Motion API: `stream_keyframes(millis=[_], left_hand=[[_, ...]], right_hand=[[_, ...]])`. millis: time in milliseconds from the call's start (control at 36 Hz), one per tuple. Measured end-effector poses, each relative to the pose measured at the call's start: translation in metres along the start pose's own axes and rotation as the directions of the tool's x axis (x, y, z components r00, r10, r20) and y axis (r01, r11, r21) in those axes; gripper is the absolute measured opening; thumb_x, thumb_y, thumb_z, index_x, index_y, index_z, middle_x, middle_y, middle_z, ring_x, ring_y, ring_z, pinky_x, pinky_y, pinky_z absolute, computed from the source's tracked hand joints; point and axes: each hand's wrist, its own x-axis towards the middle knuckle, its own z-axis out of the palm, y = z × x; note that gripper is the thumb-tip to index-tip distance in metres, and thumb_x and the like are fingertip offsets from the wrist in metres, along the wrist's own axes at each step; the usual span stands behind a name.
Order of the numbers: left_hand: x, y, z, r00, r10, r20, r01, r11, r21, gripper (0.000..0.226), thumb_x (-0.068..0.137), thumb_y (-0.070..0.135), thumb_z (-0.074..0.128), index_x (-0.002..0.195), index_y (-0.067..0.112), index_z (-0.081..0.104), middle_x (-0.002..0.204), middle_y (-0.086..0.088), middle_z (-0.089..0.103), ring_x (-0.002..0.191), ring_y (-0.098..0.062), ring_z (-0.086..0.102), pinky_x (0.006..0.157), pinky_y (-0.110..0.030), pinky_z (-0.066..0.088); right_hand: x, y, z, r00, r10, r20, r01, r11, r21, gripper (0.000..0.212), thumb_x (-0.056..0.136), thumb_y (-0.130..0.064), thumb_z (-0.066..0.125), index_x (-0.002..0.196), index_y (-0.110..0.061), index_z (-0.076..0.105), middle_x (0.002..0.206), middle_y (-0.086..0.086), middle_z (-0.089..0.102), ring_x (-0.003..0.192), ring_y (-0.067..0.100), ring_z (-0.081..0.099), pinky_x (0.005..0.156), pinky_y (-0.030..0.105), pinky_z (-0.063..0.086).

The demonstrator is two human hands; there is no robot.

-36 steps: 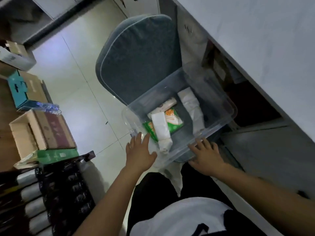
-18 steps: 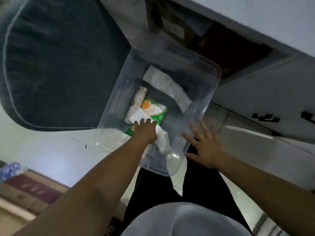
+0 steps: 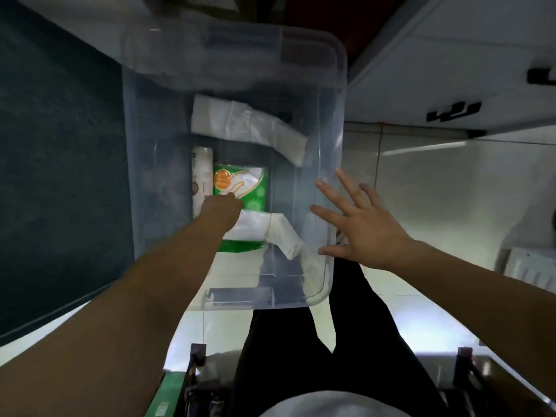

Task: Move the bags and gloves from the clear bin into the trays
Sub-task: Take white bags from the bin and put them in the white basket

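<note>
Reaching down into the clear bin, your left hand rests on the green glove packet and a white folded bag; whether it grips either, I cannot tell. Your right hand hovers open, fingers spread, just outside the bin's right wall. Another white bag lies at the bin's far end.

Likely a home or office room: pale tiled floor, white cabinets with dark handles (dimly lit), a teal upholstered chair.
</note>
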Motion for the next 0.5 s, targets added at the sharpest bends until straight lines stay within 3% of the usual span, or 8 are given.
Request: stream_keyframes(millis=[111, 167, 306, 389, 500], left_hand=[[-0.015, -0.005, -0.006, 0.999, 0.018, 0.03, -0.018, 1.0, -0.002, 0.044, 0.095, 0.007, 0.053, 0.135, 0.025, 0.055, 0.127, -0.006, 0.063, 0.108, -0.027, 0.065, 0.084, -0.037, 0.052], [-0.029, -0.007, -0.015, 1.0, 0.012, 0.025, -0.012, 1.0, 0.004, 0.04, 0.096, 0.011, 0.053, 0.133, 0.025, 0.056, 0.124, -0.006, 0.065, 0.105, -0.025, 0.066, 0.085, -0.035, 0.054], [-0.087, -0.008, -0.062, 0.999, -0.032, 0.035, 0.033, 0.999, -0.011, 0.032, 0.097, 0.018, 0.053, 0.127, 0.023, 0.059, 0.124, -0.009, 0.065, 0.107, -0.028, 0.064, 0.092, -0.037, 0.053], [-0.128, -0.005, -0.099, 1.0, -0.014, 0.006, 0.013, 0.994, 0.105, 0.036, 0.091, 0.011, 0.056, 0.125, 0.023, 0.06, 0.118, -0.006, 0.066, 0.103, -0.027, 0.065, 0.084, -0.036, 0.055], [-0.191, 0.012, -0.155, 0.999, -0.005, -0.042, 0.016, 0.966, 0.258, 0.042, 0.091, 0.011, 0.058, 0.13, 0.028, 0.055, 0.117, -0.003, 0.067, 0.102, -0.026, 0.065, 0.072, -0.034, 0.048]], right_hand=[[0.0, -0.002, -0.005, 0.999, 0.025, 0.033, -0.026, 0.999, 0.022, 0.085, 0.082, -0.077, 0.045, 0.153, -0.036, 0.024, 0.164, -0.004, -0.02, 0.145, 0.023, -0.034, 0.119, 0.06, 0.005], [-0.003, -0.003, -0.011, 0.998, 0.052, 0.034, -0.054, 0.997, 0.061, 0.085, 0.083, -0.073, 0.049, 0.154, -0.037, 0.02, 0.164, -0.004, -0.019, 0.147, 0.022, -0.029, 0.119, 0.059, 0.003], [-0.025, -0.006, -0.038, 0.962, 0.271, -0.03, -0.25, 0.918, 0.308, 0.085, 0.084, -0.06, 0.059, 0.154, -0.041, 0.016, 0.166, 0.0, -0.01, 0.151, 0.027, -0.016, 0.118, 0.06, 0.009], [-0.047, -0.007, -0.053, 0.937, 0.348, -0.035, -0.294, 0.84, 0.457, 0.085, 0.085, -0.055, 0.064, 0.154, -0.041, 0.017, 0.167, 0.002, -0.005, 0.151, 0.027, -0.012, 0.118, 0.059, 0.01], [-0.084, -0.008, -0.07, 0.948, 0.311, -0.058, -0.218, 0.773, 0.595, 0.085, 0.084, -0.051, 0.068, 0.154, -0.038, 0.022, 0.166, 0.004, 0.009, 0.152, 0.025, 0.001, 0.121, 0.052, 0.013]])
